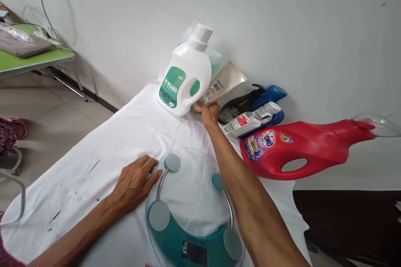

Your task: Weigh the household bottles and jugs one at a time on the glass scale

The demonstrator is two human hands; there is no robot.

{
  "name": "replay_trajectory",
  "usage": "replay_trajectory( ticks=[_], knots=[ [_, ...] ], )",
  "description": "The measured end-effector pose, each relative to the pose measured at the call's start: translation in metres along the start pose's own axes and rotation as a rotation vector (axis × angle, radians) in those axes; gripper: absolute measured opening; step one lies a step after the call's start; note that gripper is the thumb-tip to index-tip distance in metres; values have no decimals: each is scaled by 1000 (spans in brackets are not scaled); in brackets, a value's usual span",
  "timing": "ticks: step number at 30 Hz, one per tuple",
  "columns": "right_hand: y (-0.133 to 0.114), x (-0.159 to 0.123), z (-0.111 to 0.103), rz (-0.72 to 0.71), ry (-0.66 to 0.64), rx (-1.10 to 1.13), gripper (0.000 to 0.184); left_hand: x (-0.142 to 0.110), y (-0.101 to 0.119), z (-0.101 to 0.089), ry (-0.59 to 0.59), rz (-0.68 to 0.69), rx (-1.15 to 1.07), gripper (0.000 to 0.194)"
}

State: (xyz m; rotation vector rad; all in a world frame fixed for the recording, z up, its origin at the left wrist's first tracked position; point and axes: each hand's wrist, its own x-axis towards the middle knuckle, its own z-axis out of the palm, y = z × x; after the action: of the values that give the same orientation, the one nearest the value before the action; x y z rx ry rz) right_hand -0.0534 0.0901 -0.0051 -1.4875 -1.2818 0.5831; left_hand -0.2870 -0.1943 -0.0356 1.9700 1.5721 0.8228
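My right hand (210,114) reaches across to the back of the table. Its fingers are closed at the lower, capped end of a beige squeeze tube (226,81), which leans with its flat end up to the right; the grip is partly hidden. Directly left of the tube stands a large white laundry bottle (194,64) with a green label. My left hand (135,180) rests on the cloth with its fingers apart, at the left edge of a round glass scale (188,238). The scale has a teal band and a small dark display; my right forearm passes over it.
Right of the tube are a dark bottle (239,106), a blue bottle (275,91), a white bottle (250,121) and a big red OMO detergent bottle (322,139). White cloth (103,175) covers the table, against a wall. A green table (37,58) stands at the left.
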Motion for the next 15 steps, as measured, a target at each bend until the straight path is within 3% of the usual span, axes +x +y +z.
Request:
replay_trajectory(
  ticks=[3,7,11,15],
  knots=[
    [5,26,22,31,36,-37,41,0,-2,3,28,9,5,25],
    [12,47,33,106,49,-107,43,1,-1,2,32,14,8,26],
    [17,50,28,116,-27,-144,48,3,2,-3,8,9,13,27],
    [12,31,7,39,-75,-189,56,4,4,-7,-2,6,12,29]
  ],
)
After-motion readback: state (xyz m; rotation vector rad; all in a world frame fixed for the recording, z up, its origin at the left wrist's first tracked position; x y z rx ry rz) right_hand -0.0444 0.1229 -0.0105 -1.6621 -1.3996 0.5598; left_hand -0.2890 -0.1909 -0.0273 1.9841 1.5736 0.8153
